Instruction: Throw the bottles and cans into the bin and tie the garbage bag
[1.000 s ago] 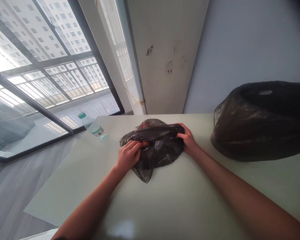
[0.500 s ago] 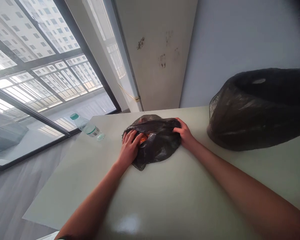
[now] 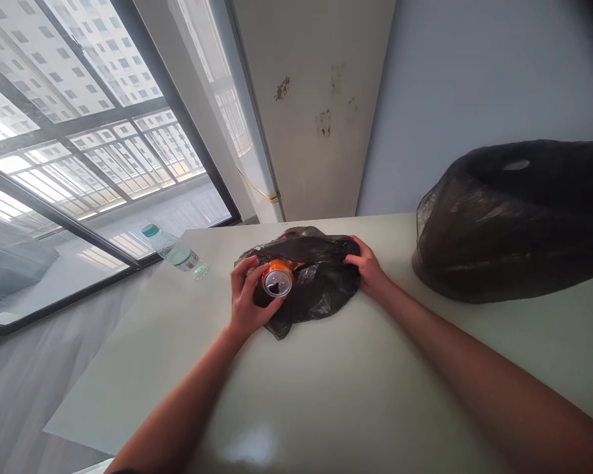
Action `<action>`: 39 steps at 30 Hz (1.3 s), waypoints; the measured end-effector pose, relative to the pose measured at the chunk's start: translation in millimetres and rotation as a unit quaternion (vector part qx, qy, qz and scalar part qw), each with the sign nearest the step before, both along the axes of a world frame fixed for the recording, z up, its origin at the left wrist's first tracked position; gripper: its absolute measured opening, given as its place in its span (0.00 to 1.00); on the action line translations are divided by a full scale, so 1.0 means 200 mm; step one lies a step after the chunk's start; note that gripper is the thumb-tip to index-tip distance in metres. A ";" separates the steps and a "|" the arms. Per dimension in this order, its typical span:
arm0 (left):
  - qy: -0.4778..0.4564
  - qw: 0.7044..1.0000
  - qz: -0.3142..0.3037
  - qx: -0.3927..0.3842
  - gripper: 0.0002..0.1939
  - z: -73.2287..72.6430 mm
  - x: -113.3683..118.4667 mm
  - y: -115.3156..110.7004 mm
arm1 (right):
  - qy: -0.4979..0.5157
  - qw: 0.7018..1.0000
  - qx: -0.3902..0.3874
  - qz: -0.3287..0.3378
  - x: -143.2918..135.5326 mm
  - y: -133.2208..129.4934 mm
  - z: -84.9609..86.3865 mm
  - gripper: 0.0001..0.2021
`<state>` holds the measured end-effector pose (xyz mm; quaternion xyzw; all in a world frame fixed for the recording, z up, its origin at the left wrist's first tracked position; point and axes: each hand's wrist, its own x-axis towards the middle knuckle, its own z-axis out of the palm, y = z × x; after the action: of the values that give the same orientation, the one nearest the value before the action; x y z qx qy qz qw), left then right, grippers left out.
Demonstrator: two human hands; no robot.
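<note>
An orange drink can [image 3: 278,278], its opened silver top facing me, sits in the mouth of a small black plastic bag [image 3: 321,289]. My left hand [image 3: 250,299] is curled around the can's left side, thumb below and fingers above. On the bag's right edge, my right hand [image 3: 368,266] grips the plastic between thumb and fingers. The can's lower part is hidden inside the bag. Something reddish shows faintly through the bag's far side.
A clear plastic bottle [image 3: 175,251] with a green cap stands at the table's far left. A large dark plastic bag [image 3: 514,230] fills the right side of the pale table [image 3: 326,395]. Behind are a stained panel and windows.
My left hand has shifted from lying on the bag's opening to wrapping around the can, whose top now shows. My right hand keeps its hold on the bag.
</note>
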<state>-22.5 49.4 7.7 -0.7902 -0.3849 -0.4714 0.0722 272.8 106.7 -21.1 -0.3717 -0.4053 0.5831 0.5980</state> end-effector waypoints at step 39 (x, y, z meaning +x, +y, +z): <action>-0.212 0.925 0.218 -0.228 0.40 -0.13 -0.44 0.29 | -0.027 1.000 0.003 0.003 0.01 0.01 -0.03 0.16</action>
<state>-110.8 108.3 -18.4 -0.5637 -0.6508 -0.5002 -0.0924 273.8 108.0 -26.7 -0.3842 -0.4244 0.5735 0.5859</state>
